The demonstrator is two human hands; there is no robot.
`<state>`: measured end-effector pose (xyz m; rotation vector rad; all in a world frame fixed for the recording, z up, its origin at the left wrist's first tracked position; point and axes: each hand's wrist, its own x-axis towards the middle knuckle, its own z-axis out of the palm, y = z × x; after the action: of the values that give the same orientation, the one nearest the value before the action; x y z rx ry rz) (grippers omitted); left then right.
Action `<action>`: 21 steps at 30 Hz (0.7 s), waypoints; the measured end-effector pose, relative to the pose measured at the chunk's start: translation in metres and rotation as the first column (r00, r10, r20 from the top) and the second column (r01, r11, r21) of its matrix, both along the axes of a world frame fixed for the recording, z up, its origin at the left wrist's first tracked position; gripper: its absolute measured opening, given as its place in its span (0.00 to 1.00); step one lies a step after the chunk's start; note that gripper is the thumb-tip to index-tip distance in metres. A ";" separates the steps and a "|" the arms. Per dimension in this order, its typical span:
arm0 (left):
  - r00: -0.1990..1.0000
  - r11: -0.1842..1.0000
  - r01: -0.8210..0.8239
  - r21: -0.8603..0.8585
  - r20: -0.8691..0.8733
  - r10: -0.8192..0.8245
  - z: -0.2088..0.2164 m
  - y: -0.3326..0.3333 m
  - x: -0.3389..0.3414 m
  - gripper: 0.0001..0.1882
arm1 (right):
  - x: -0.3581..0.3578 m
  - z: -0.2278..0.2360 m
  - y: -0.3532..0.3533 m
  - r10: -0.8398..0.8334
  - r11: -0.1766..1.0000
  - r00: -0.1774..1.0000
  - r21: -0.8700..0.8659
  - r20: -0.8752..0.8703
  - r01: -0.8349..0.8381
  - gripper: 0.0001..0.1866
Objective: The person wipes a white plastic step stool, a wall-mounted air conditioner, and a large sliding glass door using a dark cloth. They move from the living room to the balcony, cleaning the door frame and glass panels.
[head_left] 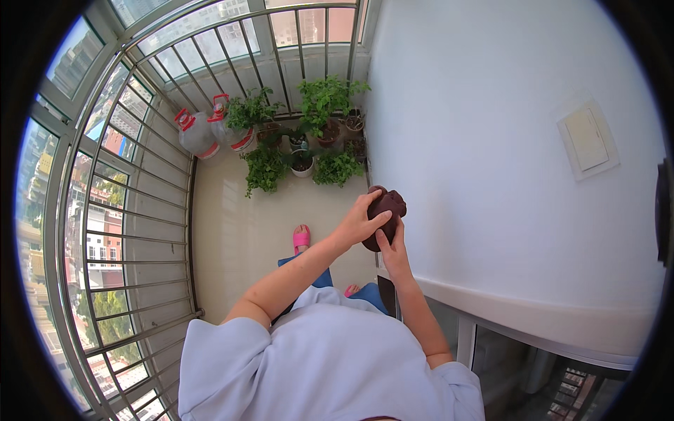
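Both hands are closed around a dark maroon, rounded object (375, 240) with a lumpy, folded-looking top, held up in front of me near the white wall. Its exact kind does not show. My left hand (359, 219) grips it from the left, fingers over its upper side and thumb across its front. From below and to the right, my right hand (393, 254) presses it, thumb up against the front. Part of the object is hidden behind the fingers.
Several potted plants (323, 98) stand in the far corner, beside two clear plastic jugs (199, 133) with red handles. A metal railing (140, 179) runs along the windows at left. A light switch (588, 140) is on the right wall, with a glass-fronted unit (519, 358) below.
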<state>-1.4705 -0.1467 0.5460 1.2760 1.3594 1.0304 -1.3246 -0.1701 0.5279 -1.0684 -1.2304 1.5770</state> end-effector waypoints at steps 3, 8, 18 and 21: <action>0.986 0.991 0.131 0.042 0.096 -0.134 0.004 0.042 -0.045 0.39 | -0.038 -0.004 0.055 0.025 0.975 0.987 -0.215 -0.159 -0.059 0.38; 0.908 0.943 0.329 0.055 -0.293 -0.300 0.059 0.131 -0.147 0.40 | -0.115 -0.022 0.148 -0.215 0.924 0.915 -0.376 -0.342 0.076 0.29; 0.775 0.333 0.013 0.943 -0.220 0.592 0.250 0.352 -0.240 0.40 | -0.192 0.134 0.319 -0.378 0.904 0.824 0.023 -0.422 0.427 0.24; 0.675 0.245 -0.038 0.969 -0.156 0.721 0.275 0.419 -0.239 0.47 | -0.213 0.186 0.371 -0.431 0.790 0.788 0.238 -0.439 0.565 0.24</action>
<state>-1.7097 0.2722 0.8205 2.3344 1.6770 2.1468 -1.5377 0.2005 0.7143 -0.7382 -0.8332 1.0142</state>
